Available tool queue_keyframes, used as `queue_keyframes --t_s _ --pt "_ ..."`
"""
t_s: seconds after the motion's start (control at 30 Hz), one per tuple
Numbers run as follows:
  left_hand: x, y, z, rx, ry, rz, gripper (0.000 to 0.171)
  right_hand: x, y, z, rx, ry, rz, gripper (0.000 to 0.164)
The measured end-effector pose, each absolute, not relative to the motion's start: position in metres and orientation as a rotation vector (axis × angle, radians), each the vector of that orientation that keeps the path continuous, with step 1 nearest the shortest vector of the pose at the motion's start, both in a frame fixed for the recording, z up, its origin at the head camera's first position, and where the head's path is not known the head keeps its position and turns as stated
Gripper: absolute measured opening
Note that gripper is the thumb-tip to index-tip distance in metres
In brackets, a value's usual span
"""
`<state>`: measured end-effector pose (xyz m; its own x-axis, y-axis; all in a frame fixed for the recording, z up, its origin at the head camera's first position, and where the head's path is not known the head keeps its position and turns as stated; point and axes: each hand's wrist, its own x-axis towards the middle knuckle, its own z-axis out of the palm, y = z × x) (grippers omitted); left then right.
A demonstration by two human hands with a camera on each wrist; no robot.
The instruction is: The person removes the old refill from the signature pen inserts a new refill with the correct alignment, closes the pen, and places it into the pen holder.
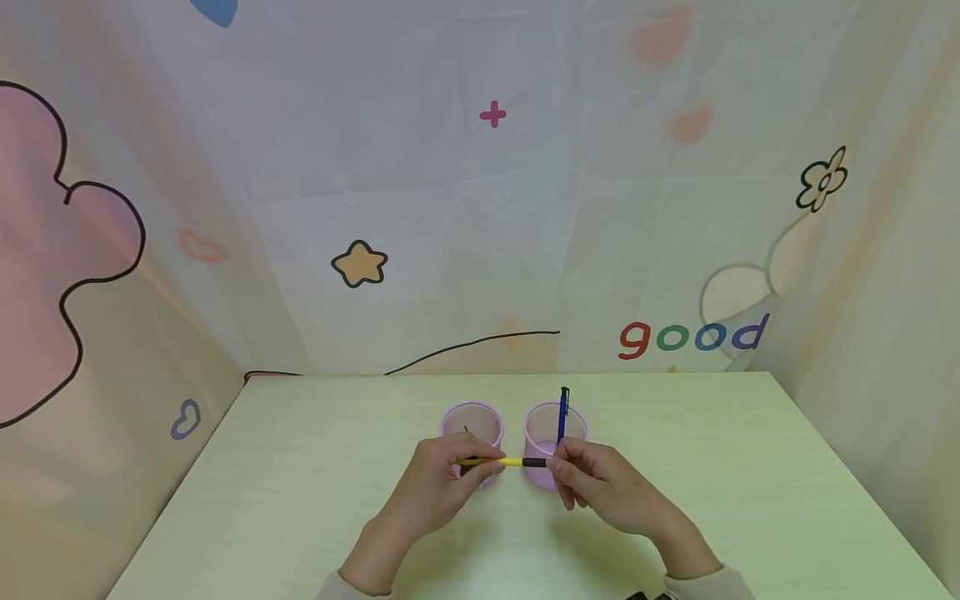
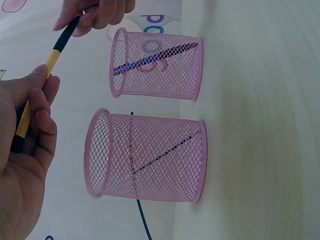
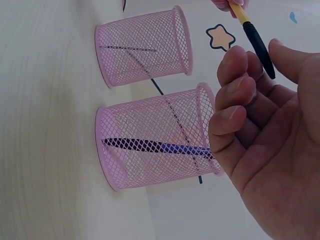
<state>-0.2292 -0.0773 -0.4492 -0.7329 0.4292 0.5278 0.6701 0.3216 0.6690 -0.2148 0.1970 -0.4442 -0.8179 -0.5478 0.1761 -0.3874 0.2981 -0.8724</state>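
Note:
A yellow pen with black ends (image 1: pixel 512 462) is held level between both hands, above the fronts of two pink mesh pen cups. My left hand (image 1: pixel 442 479) grips its yellow barrel, fingers curled round it in the left wrist view. My right hand (image 1: pixel 603 483) pinches its black end (image 3: pixel 257 47) between thumb and fingertips; the other fingers are loosely curled. The left pen cup (image 2: pixel 145 157) contains a thin dark rod (image 2: pixel 162 156), its kind unclear. In the right pen cup (image 3: pixel 155 120) leans a blue pen (image 1: pixel 562 412) with a dark clip.
Both cups stand upright, side by side and apart, on a pale table (image 1: pixel 300 483). A printed cloth backdrop (image 1: pixel 480 217) rises behind the table's far edge and along both sides. A small dark object (image 1: pixel 648 596) shows at the bottom edge beside the right sleeve.

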Motion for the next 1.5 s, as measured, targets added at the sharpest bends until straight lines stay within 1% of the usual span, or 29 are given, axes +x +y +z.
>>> queue_keyframes --t_s 0.13,0.37,0.53,0.67,1.2,1.5 --pt "-0.2292 -0.0769 -0.4496 -0.994 -2.336 -1.382 0.009 -0.2148 0.1965 -0.4447 -0.858 2.396 -1.540 0.026" --pt "-0.2292 -0.0756 -0.4504 -0.995 -2.332 -1.375 0.010 -0.2150 0.1947 -0.4439 -0.820 2.425 -1.514 0.038" --pt "-0.2287 -0.0746 -0.4500 -0.993 -2.335 -1.373 0.009 -0.2148 0.1942 -0.4431 -0.793 2.426 -1.497 0.041" --pt "-0.2287 -0.0740 -0.4497 -0.996 -2.334 -1.368 0.009 -0.2147 0.1943 -0.4434 -0.791 2.428 -1.495 0.040" --pt "-0.2289 -0.0759 -0.4511 -0.991 -2.329 -1.377 0.010 -0.2150 0.1965 -0.4456 -0.847 2.398 -1.521 0.029" --pt "-0.2290 -0.0746 -0.4505 -0.998 -2.319 -1.379 0.009 -0.2156 0.1950 -0.4442 -0.785 2.422 -1.489 0.039"
